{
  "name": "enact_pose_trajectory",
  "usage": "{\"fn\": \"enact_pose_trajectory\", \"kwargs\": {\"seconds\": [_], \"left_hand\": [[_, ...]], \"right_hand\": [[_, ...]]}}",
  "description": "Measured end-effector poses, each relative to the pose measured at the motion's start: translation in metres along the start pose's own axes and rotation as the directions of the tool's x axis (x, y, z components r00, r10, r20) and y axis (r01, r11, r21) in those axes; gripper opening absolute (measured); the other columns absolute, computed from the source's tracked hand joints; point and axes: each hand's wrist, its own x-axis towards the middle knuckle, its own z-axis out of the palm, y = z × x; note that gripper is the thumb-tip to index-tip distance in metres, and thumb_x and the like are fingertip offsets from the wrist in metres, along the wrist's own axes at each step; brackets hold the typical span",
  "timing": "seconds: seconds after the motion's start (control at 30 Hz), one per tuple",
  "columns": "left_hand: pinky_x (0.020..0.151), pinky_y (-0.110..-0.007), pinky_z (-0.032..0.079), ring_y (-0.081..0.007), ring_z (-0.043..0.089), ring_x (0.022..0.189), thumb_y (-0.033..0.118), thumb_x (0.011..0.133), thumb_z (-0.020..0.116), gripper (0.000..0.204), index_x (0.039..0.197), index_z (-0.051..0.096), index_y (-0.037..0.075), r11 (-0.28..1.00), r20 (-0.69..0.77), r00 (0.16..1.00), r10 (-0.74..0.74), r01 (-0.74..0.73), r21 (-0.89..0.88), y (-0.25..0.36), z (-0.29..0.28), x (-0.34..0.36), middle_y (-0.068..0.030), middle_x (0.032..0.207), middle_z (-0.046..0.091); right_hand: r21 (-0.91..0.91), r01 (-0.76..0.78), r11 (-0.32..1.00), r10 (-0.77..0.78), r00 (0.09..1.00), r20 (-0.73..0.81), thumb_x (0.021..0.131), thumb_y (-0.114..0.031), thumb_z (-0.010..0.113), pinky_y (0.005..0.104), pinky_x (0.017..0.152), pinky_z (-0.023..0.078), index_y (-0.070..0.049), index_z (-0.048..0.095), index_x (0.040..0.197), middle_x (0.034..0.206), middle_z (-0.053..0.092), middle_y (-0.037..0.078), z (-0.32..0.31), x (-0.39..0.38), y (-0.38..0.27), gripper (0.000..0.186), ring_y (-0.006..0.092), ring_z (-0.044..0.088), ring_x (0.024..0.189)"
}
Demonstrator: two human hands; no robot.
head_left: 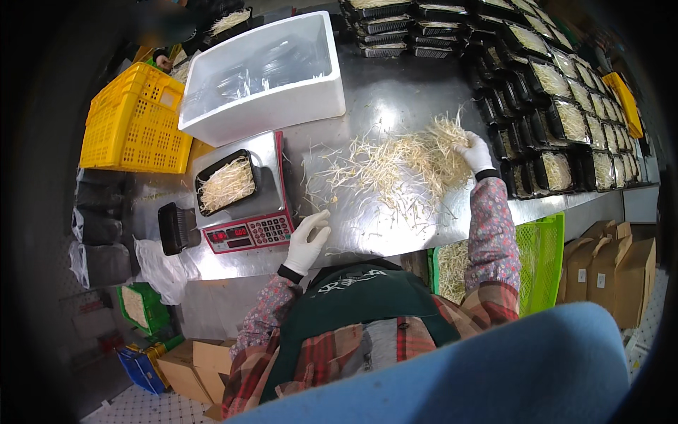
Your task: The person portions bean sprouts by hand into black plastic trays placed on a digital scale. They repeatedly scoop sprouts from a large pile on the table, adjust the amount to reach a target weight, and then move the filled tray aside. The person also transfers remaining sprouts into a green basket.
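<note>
A loose pile of bean sprouts (409, 166) is spread over the steel table. At its right end my gloved right hand (473, 153) has its fingers closed round a clump of sprouts. My gloved left hand (308, 242) is by the table's near edge, thumb and fingers apart with nothing between them. It is just right of the keypad of a red-and-silver scale (272, 180). On the scale's plate rests a black plastic tray (201, 173) filled with sprouts (227, 185). An empty-looking black tray (171, 228) stands on edge left of the scale.
A white foam box (311, 99) holding clear plastic stands behind the scale, beside a yellow crate (134, 120). Stacked sprout-filled trays (558, 127) line the right side. Below the table's edge is a green crate (540, 258) of sprouts. Another person's hand (164, 62) shows far left.
</note>
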Motion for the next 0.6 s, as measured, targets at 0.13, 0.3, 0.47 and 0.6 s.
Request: {"fn": "enact_pose_trajectory", "kwargs": {"seconds": [0.13, 0.3, 0.47, 0.6], "left_hand": [[0.093, -0.027, 0.047, -0.0122, 0.061, 0.104, 0.005, 0.089, 0.065, 0.043, 0.132, 0.059, 0.006, 0.992, -0.029, 0.995, -0.095, 0.093, -0.083, -0.016, 0.013, 0.008, -0.0051, 0.122, 0.063], [0.097, -0.028, 0.047, -0.0119, 0.059, 0.105, 0.007, 0.091, 0.064, 0.047, 0.137, 0.053, 0.006, 0.993, -0.097, 0.993, -0.069, 0.059, -0.101, -0.037, 0.029, 0.031, -0.0050, 0.127, 0.059], [0.100, -0.033, 0.047, -0.0218, 0.057, 0.114, 0.016, 0.086, 0.071, 0.064, 0.144, 0.045, 0.008, 0.986, -0.128, 0.990, -0.054, 0.073, 0.149, -0.054, 0.020, 0.030, -0.0118, 0.133, 0.052], [0.107, -0.041, 0.042, -0.0335, 0.045, 0.131, 0.025, 0.077, 0.079, 0.089, 0.149, 0.032, 0.004, 0.816, 0.045, 0.990, 0.132, -0.134, 0.562, -0.052, 0.014, 0.030, -0.0195, 0.148, 0.040]], "right_hand": [[0.108, 0.276, 0.955, -0.276, 0.961, -0.020, 0.079, -0.016, 0.079, 0.0331, 0.087, 0.052, -0.001, 0.064, 0.119, 0.109, 0.068, 0.014, -0.011, -0.034, -0.066, 0.046, 0.0251, 0.068, 0.097], [-0.182, 0.475, 0.861, -0.443, 0.876, 0.188, 0.081, -0.022, 0.077, 0.0346, 0.085, 0.053, -0.014, 0.055, 0.133, 0.104, 0.058, 0.008, 0.043, -0.089, -0.131, 0.057, 0.0236, 0.060, 0.096], [-0.300, 0.575, 0.761, -0.363, 0.761, 0.537, 0.075, -0.033, 0.080, 0.0399, 0.106, 0.042, -0.018, 0.050, 0.142, 0.138, 0.054, 0.012, 0.065, -0.109, -0.112, 0.074, 0.0288, 0.051, 0.127], [-0.340, 0.323, 0.884, -0.133, 0.868, 0.478, 0.071, -0.039, 0.082, 0.0447, 0.110, 0.039, -0.018, 0.045, 0.145, 0.149, 0.043, 0.014, 0.041, -0.095, -0.096, 0.085, 0.0321, 0.043, 0.136]]}}
